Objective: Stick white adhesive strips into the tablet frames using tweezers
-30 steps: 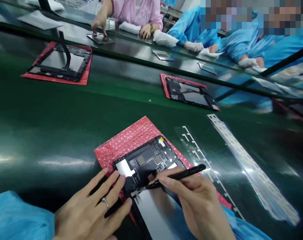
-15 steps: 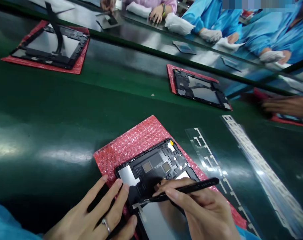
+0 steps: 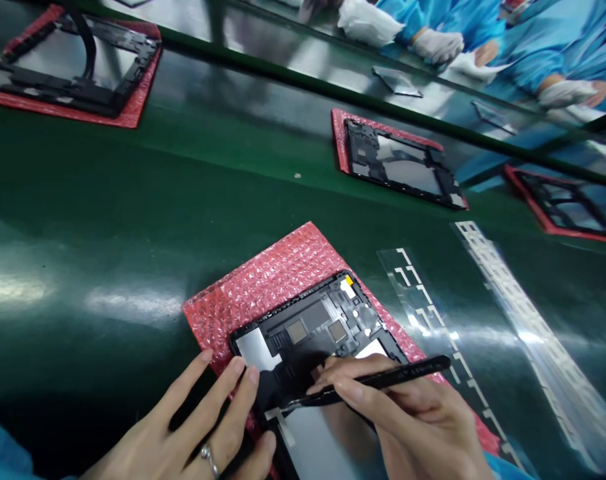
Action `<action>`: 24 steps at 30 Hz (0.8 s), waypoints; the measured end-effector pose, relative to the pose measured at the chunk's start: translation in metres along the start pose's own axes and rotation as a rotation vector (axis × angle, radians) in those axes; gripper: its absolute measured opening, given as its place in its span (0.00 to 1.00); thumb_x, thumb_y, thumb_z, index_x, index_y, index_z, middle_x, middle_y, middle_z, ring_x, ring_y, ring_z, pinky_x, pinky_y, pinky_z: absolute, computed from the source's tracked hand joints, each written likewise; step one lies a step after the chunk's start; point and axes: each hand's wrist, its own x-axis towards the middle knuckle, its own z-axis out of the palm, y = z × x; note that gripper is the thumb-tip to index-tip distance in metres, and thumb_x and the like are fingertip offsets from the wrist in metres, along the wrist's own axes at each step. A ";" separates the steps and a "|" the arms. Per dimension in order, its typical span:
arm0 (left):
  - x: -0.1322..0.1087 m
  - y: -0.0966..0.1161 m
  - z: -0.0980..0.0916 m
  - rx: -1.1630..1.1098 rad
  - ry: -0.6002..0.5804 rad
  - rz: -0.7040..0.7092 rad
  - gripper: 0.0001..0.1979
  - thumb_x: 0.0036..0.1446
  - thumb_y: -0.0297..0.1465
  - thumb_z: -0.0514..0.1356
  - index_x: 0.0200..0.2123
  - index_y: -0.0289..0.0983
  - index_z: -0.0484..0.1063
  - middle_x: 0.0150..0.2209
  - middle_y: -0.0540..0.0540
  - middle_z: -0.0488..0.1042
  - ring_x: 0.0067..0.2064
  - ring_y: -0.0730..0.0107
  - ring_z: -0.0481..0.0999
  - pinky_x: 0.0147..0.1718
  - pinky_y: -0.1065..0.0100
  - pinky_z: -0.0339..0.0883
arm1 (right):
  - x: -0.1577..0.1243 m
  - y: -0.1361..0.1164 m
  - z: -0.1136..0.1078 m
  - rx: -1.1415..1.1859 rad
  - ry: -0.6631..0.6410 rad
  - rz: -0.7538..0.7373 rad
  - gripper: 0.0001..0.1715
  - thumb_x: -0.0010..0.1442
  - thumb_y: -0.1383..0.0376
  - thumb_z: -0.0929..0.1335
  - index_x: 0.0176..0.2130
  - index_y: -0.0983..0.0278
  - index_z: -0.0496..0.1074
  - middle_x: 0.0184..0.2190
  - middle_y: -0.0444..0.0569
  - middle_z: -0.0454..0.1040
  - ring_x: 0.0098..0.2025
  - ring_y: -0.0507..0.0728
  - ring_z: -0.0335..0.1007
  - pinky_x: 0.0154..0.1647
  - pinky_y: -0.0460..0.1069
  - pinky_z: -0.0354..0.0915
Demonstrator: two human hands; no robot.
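Flat black rectangular tablet housing (image 3: 303, 357), open side up, lies slantwise before me on a glossy red bubble-wrap sheet (image 3: 267, 273), which spreads past its upper edges on the shiny green tabletop (image 3: 133, 220). My right grip (image 3: 417, 417) is closed around slim black tweezers (image 3: 403, 375), whose tip is at the L-shaped piece of pale tape (image 3: 285, 428) by the housing's left side; I cannot tell whether the tip pinches it. My left grip (image 3: 167, 450) is spread and empty, fingertips along the housing's left edge. Within the shallow housing I see two square metallic chips (image 3: 297, 331), a silver patch (image 3: 259, 350) at the upper left, a small yellow tab (image 3: 349, 281) at the top corner, and a broad silver-grey panel (image 3: 323, 437) below the tweezers. To the right lie a clear film strip (image 3: 435, 325) bearing a row of pale L-shaped pieces, and beside it a long bundle of clear strips (image 3: 525, 333) with pale markings. Farther off, three more open black housings rest on red bubble wrap: a left one (image 3: 43, 83) with a dark curved band above it, a middle one (image 3: 407, 170) holding silver panels, and a right one (image 3: 573, 203) partly blurred.
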 end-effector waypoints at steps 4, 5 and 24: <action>0.001 0.000 0.000 -0.016 -0.008 -0.009 0.19 0.51 0.32 0.55 0.49 0.43 0.61 0.47 0.42 0.65 0.55 0.53 0.56 0.51 0.49 0.46 | 0.001 0.000 0.000 -0.014 0.019 -0.022 0.05 0.46 0.69 0.69 0.26 0.59 0.76 0.25 0.45 0.78 0.31 0.54 0.73 0.31 0.43 0.67; 0.001 0.000 0.000 -0.025 -0.003 -0.020 0.20 0.51 0.32 0.55 0.49 0.43 0.61 0.47 0.42 0.65 0.55 0.54 0.57 0.52 0.49 0.46 | 0.001 0.000 0.000 -0.022 0.020 -0.022 0.05 0.46 0.69 0.69 0.25 0.59 0.76 0.25 0.45 0.78 0.31 0.54 0.73 0.31 0.43 0.67; 0.007 -0.002 -0.001 -0.035 -0.015 0.007 0.21 0.46 0.39 0.58 0.44 0.38 0.65 0.45 0.43 0.67 0.56 0.54 0.52 0.54 0.48 0.38 | -0.001 0.000 0.002 -0.096 0.062 -0.113 0.07 0.46 0.70 0.69 0.24 0.58 0.75 0.24 0.43 0.77 0.29 0.54 0.72 0.28 0.44 0.66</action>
